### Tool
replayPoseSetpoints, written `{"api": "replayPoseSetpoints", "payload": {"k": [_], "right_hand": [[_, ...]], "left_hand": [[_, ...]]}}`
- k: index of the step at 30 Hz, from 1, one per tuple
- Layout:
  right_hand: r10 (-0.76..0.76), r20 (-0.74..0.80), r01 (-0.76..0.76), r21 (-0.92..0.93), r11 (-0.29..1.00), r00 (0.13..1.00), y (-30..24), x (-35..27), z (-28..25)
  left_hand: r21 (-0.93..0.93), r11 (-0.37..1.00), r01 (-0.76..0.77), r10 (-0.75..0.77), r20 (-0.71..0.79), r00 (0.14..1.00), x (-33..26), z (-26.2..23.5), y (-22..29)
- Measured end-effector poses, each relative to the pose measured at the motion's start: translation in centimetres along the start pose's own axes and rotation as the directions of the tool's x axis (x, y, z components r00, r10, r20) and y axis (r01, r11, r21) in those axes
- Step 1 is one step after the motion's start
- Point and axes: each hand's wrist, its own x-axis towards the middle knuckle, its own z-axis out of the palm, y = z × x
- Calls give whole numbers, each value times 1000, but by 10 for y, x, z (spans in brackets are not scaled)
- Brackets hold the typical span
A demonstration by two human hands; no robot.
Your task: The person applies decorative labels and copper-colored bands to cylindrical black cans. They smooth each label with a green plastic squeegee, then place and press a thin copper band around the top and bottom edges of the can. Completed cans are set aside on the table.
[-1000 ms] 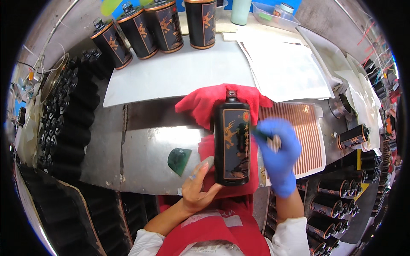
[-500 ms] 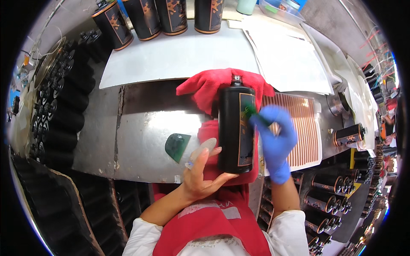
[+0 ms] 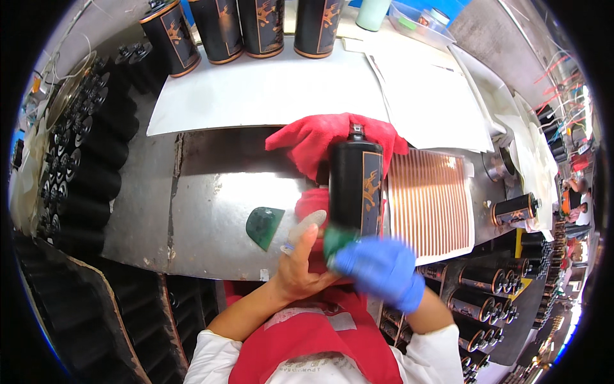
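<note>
Your left hand (image 3: 300,265) steadies the black bottle (image 3: 355,185) on the red cloth (image 3: 320,137), gloved right hand (image 3: 384,272) clamps a green pad (image 3: 338,242) at its base; label looks seated, rubbing down seems unfinished.

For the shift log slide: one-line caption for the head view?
Bare left hand steadies a black bottle over a red cloth while the blue-gloved right hand rubs its base.
</note>
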Motion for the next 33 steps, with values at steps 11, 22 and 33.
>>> {"api": "replayPoseSetpoints", "payload": {"k": [11, 22, 33], "right_hand": [[499, -270, -414, 315, 854, 824, 56, 63, -29], [542, -57, -442, 512, 737, 838, -26, -42, -16], [862, -360, -660, 750, 40, -357, 91, -275, -90]], "left_hand": [[29, 1000, -7, 6, 37, 999, 10, -5, 1], [113, 991, 73, -100, 254, 962, 38, 0, 14], [66, 974, 216, -226, 282, 932, 41, 10, 17]]}}
